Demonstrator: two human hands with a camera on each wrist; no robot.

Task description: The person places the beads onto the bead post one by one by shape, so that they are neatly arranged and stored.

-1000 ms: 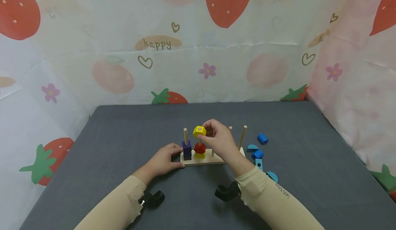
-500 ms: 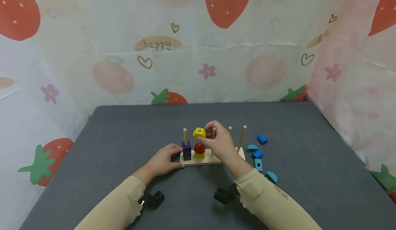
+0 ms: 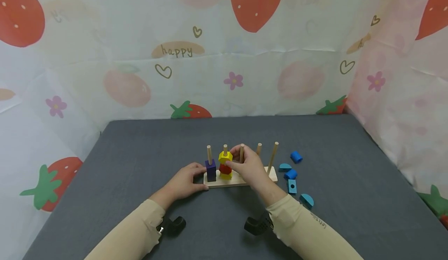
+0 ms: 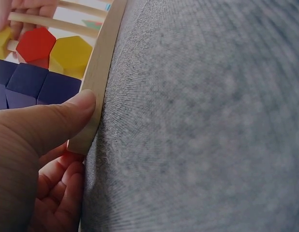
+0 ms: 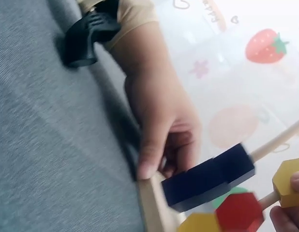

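My left hand point(image 3: 183, 180) grips the left end of a wooden peg board point(image 3: 232, 182), its thumb on the front edge point(image 4: 94, 72). A stack of dark blue-purple blocks point(image 3: 210, 171) sits on the leftmost peg. On the second peg, a red hexagonal block point(image 3: 225, 169) lies over a yellow one point(image 3: 226, 176). My right hand point(image 3: 251, 168) pinches another yellow hexagonal block point(image 3: 225, 157), threaded on that same peg. In the right wrist view, a bit of peg shows between this upper yellow block point(image 5: 287, 182) and the red one point(image 5: 240, 211).
Three bare pegs point(image 3: 273, 157) stand along the right part of the board. Right of it lie blue cylinders point(image 3: 296, 157), light-blue half-round blocks point(image 3: 307, 201) and a light-blue rectangular block point(image 3: 292, 186) with a hole. Grey cloth point(image 3: 157, 143) covers the table.
My right hand has lowered the yellow hexagonal block down the second peg, nearer the red one; the peg's tip now sticks out above it. The left hand has stayed on the board.
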